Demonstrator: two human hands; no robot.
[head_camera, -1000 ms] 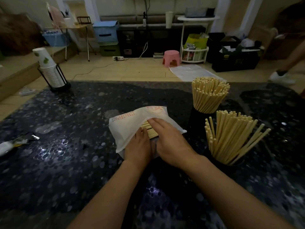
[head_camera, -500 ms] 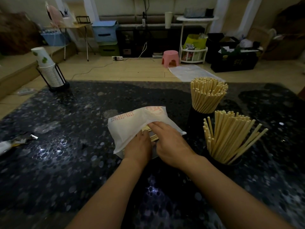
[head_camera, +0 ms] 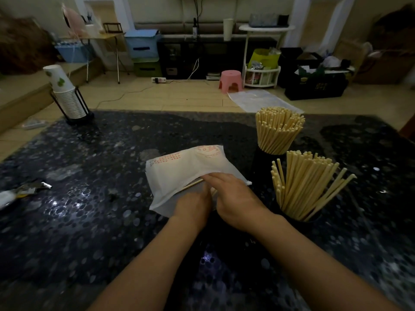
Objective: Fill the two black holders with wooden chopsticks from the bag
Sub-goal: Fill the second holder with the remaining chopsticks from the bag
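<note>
Dark speckled tabletop (head_camera: 89, 221), with a white bag (head_camera: 179, 171) worked by 2 hands at its centre.

Both hands are laid at the bag's open near edge: the left hand (head_camera: 193, 205) is pressed onto it, fingers hidden, so its grip cannot be told; the right hand (head_camera: 235, 198) is spread flat over the mouth, where loose chopsticks (head_camera: 193, 184) are seen. 2 black holders, far (head_camera: 260, 153) and near (head_camera: 314, 217), are packed with chopsticks just right of the bag.

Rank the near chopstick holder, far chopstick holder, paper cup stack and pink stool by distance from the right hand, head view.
From the right hand:
1. Near chopstick holder, just right.
2. Far chopstick holder, behind it.
3. Paper cup stack, table's far left.
4. Pink stool, on the floor beyond.
</note>
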